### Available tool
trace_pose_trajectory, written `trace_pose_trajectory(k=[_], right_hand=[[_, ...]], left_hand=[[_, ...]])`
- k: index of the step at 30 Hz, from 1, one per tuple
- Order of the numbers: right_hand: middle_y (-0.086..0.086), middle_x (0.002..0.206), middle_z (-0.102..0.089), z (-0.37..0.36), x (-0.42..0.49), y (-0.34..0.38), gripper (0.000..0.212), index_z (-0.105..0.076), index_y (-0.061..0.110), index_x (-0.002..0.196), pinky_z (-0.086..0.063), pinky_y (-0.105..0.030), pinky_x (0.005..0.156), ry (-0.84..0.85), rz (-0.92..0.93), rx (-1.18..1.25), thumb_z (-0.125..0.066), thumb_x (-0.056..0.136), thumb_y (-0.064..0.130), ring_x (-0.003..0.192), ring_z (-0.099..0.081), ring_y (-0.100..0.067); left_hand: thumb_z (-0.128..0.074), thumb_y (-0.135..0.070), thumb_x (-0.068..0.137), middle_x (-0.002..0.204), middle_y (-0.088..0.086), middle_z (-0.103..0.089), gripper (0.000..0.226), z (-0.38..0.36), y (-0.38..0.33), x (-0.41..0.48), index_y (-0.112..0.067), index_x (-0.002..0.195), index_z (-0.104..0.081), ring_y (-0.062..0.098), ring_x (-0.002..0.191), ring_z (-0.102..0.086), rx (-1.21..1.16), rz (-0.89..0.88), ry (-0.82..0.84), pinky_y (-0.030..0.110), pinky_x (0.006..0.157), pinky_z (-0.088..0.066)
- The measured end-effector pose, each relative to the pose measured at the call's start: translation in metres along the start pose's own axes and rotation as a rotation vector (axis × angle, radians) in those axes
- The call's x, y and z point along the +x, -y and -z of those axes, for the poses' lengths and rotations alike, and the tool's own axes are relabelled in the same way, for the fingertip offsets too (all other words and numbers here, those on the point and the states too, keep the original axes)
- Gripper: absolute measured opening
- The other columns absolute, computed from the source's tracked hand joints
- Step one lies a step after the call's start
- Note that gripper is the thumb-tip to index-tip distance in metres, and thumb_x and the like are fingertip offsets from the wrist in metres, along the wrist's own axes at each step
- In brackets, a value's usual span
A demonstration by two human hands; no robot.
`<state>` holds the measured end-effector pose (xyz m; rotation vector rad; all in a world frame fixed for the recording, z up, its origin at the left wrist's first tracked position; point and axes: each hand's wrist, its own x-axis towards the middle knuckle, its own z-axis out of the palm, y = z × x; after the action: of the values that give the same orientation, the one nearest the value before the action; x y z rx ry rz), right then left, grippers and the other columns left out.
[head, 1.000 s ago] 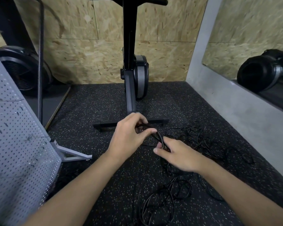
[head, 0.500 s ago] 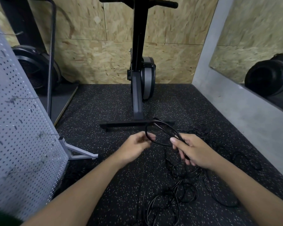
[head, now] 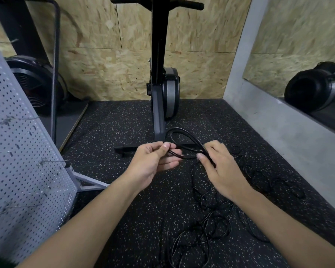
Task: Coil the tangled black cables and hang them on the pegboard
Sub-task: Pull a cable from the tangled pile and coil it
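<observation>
At centre frame, left hand (head: 153,161) pinches the cable loop (head: 184,132) between thumb and fingers. Right hand (head: 220,167), at its 3 o'clock, grips where the strands cross. Remaining tangled cables (head: 207,229) sprawl on the floor (head: 114,132), 3 to 6 o'clock. Pegboard (head: 23,151) at 9 o'clock. Cable looks light, limp and slightly springy, so hold at the crossing or the loops likely spring open.
</observation>
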<state>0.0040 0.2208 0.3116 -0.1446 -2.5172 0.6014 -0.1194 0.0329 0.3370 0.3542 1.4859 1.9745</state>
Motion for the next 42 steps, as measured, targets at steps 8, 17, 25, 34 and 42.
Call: trace_pose_trajectory(k=[8, 17, 25, 34, 42], right_hand=[[0.005, 0.082, -0.070, -0.004, -0.002, 0.013, 0.031, -0.069, 0.026, 0.110, -0.046, -0.025, 0.060, 0.374, -0.121, 0.193, -0.043, 0.109, 0.044, 0.067, -0.061, -0.002], [0.012, 0.065, -0.050, -0.008, -0.005, 0.018, 0.019, -0.067, 0.025, 0.102, -0.055, -0.031, 0.073, 0.397, -0.316, 0.566, -0.051, 0.109, 0.031, 0.065, -0.054, -0.009], [0.004, 0.073, -0.053, 0.004, -0.001, 0.046, 0.021, -0.057, 0.006, 0.109, -0.058, -0.044, 0.079, 0.319, -0.315, 0.808, -0.049, 0.110, 0.026, 0.063, -0.053, -0.017], [0.009, 0.065, -0.048, 0.017, 0.005, 0.031, 0.017, -0.058, 0.009, 0.116, -0.056, -0.034, 0.063, 0.085, -0.414, 0.802, -0.044, 0.111, 0.014, 0.051, -0.048, -0.015], [0.002, 0.069, -0.064, 0.032, 0.009, -0.025, 0.019, -0.061, 0.021, 0.118, -0.054, -0.036, 0.076, -0.038, -0.601, 0.381, -0.044, 0.111, 0.020, 0.062, -0.069, -0.014]], left_hand=[[-0.045, -0.003, 0.109, 0.108, 0.024, -0.077, 0.027, 0.003, 0.011, 0.002, 0.012, 0.115, -0.067, 0.029, 0.091, -0.079, -0.033, 0.028, 0.025, 0.029, 0.072, -0.065], [-0.034, -0.026, 0.113, 0.119, 0.010, -0.077, 0.040, 0.010, 0.027, 0.009, -0.008, 0.122, -0.068, 0.026, 0.114, -0.073, 0.026, 0.073, 0.110, 0.044, 0.100, -0.057], [-0.062, -0.002, 0.101, 0.124, -0.026, -0.057, 0.041, -0.017, 0.072, -0.001, -0.043, 0.102, -0.056, -0.006, 0.128, -0.047, 0.797, 0.121, 0.518, 0.030, 0.120, -0.036], [-0.067, -0.040, 0.100, 0.087, -0.014, -0.067, 0.026, -0.003, 0.090, 0.014, -0.019, 0.087, -0.059, 0.001, 0.082, -0.062, 1.026, -0.075, 0.552, 0.029, 0.085, -0.051], [-0.058, -0.047, 0.103, 0.087, -0.006, -0.067, 0.021, 0.037, 0.077, 0.028, -0.028, 0.096, -0.064, 0.010, 0.072, -0.063, 1.316, -0.121, 0.389, 0.025, 0.064, -0.048]])
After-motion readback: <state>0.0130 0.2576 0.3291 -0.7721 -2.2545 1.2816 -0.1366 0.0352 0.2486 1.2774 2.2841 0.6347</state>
